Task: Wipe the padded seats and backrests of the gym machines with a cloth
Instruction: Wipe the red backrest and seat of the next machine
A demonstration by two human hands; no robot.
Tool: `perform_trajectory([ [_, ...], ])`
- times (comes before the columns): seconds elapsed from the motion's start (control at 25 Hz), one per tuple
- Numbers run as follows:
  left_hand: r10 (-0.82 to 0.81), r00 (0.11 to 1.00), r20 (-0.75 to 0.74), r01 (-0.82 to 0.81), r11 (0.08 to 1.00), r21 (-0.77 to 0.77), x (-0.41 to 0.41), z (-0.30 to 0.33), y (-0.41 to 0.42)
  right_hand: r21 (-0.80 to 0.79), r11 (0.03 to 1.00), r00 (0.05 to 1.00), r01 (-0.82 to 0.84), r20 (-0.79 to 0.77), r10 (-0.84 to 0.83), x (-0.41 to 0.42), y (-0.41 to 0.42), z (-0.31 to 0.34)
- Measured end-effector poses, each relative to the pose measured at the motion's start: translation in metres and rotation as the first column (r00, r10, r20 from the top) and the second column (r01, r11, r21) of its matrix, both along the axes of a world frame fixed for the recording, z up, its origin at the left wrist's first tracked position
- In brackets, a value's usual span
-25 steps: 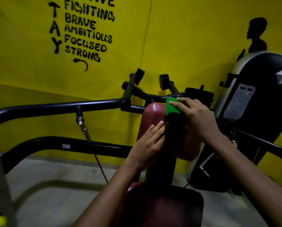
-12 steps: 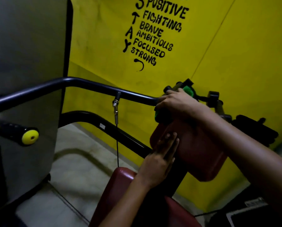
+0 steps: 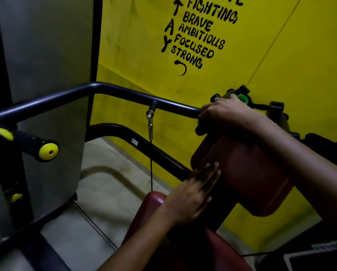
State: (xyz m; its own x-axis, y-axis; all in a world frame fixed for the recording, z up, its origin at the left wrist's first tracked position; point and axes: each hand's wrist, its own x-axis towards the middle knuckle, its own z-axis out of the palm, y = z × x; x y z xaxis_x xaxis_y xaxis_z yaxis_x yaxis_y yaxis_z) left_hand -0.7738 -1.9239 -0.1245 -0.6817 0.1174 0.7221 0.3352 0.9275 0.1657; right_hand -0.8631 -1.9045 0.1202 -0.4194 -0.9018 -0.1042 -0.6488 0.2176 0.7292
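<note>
A dark red padded backrest (image 3: 247,178) stands on a black post above a red padded seat (image 3: 154,204). My right hand (image 3: 226,112) lies over the backrest's top edge and grips a green cloth (image 3: 243,97), whose ends show past the fingers and below the palm. My left hand (image 3: 193,194) rests flat, fingers straight, against the backrest's left lower side. Most of the cloth is hidden under my right hand.
A black curved machine bar (image 3: 105,90) runs left from the backrest, with a metal pin and thin cable (image 3: 150,122) hanging from it. A black handle with a yellow end cap (image 3: 48,151) juts in at the left. A grey panel (image 3: 46,75) and a yellow wall (image 3: 281,55) stand behind.
The view has swung left and closer. My right hand with the cloth moved from the backrest's face up onto its top edge. My left hand slid lower on the pad's side.
</note>
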Motion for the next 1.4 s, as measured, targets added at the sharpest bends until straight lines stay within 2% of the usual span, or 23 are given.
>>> perform_trajectory([
  [0.08,-0.01,1.0,0.013,0.01,1.0,0.019,0.003,-0.005,0.001,-0.005,1.0,0.998,-0.012,-0.055,0.012,0.011,-0.001,-0.012],
  [0.2,-0.037,0.998,0.047,0.035,0.999,0.037,0.014,-0.027,0.004,0.206,0.965,0.984,-0.162,-0.045,0.175,0.032,-0.008,-0.051],
  [0.28,-0.025,0.991,0.129,0.024,1.0,0.013,0.021,-0.049,0.004,0.214,0.967,0.989,-0.138,-0.024,0.147,0.031,-0.012,-0.046],
  [0.4,0.001,0.979,0.205,-0.002,1.0,0.007,0.025,-0.079,0.002,0.108,0.994,0.993,-0.032,-0.114,0.044,0.024,-0.014,-0.035],
  [0.48,0.026,0.969,0.247,-0.018,0.999,-0.036,0.027,-0.089,0.001,0.177,0.984,0.987,-0.021,-0.151,0.048,0.032,-0.015,-0.052],
  [0.56,0.048,0.965,0.256,-0.033,0.997,-0.064,0.028,-0.092,-0.002,0.306,0.951,0.99,-0.051,-0.109,0.089,0.047,-0.016,-0.071],
  [0.6,0.052,0.957,0.284,-0.034,0.997,-0.068,0.028,-0.091,-0.004,0.313,0.948,0.992,-0.061,-0.086,0.092,0.048,-0.014,-0.072],
  [0.68,0.078,0.936,0.342,-0.058,0.996,-0.07,0.03,-0.09,-0.008,0.226,0.973,0.996,-0.043,-0.067,0.06,0.042,-0.01,-0.057],
  [0.76,0.112,0.924,0.366,-0.084,0.992,-0.093,0.032,-0.089,-0.011,0.09,0.996,0.994,0.001,-0.11,0.009,0.034,-0.007,-0.047],
  [0.8,0.123,0.922,0.368,-0.089,0.99,-0.109,0.033,-0.09,-0.012,0.076,0.997,0.991,0.026,-0.132,-0.016,0.035,-0.005,-0.05],
  [0.96,0.174,0.909,0.379,-0.136,0.983,-0.125,0.048,-0.091,-0.02,0.308,0.946,0.985,-0.103,-0.103,0.14,0.06,0.008,-0.096],
  [1.04,0.167,0.915,0.367,-0.13,0.984,-0.124,0.052,-0.089,-0.027,0.227,0.953,0.972,-0.201,-0.075,0.223,0.051,0.02,-0.097],
  [1.08,0.158,0.922,0.354,-0.122,0.985,-0.12,0.054,-0.089,-0.028,0.102,0.963,0.96,-0.248,-0.106,0.259,0.043,0.025,-0.088],
  [1.16,0.158,0.929,0.336,-0.116,0.983,-0.143,0.055,-0.088,-0.027,-0.155,0.958,0.961,-0.243,-0.176,0.215,0.032,0.037,-0.075],
  [1.2,0.157,0.93,0.333,-0.114,0.983,-0.146,0.055,-0.088,-0.027,-0.204,0.95,0.962,-0.237,-0.186,0.2,0.032,0.042,-0.077],
  [1.4,0.165,0.916,0.366,-0.102,0.977,-0.187,0.057,-0.08,-0.032,-0.075,0.917,0.912,-0.392,-0.163,0.377,0.056,0.059,-0.144],
])
